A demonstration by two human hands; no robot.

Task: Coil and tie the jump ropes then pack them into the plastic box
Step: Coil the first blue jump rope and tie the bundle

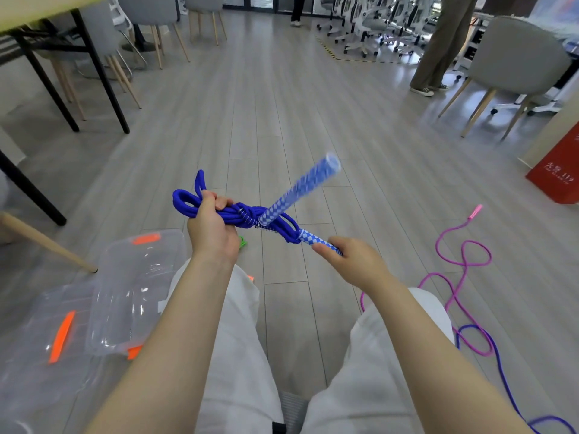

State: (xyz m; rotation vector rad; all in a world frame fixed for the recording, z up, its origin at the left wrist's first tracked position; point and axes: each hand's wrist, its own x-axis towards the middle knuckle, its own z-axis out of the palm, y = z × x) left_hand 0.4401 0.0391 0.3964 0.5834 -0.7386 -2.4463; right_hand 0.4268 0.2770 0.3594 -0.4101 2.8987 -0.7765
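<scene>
Two hands are tying the blue jump rope (250,216): the left hand (210,228) is gripping its coil, the right hand (349,256) is grasping one checkered handle (316,240), seemingly cinching the knot. Next, probably, comes packing it into the clear plastic box (134,296) sitting open on the floor beside the person's left knee; a pink rope (463,270) is lying loose, awaiting coiling.

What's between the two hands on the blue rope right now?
Head view: a knotted wrap of blue rope and a second checkered handle sticking up, between left hand and right hand.

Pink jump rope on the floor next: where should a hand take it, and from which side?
Judging by its pose, take the pink jump rope by its pink handle, from above: the handle lies flat at the far end, apart from the tangled loops.
</scene>
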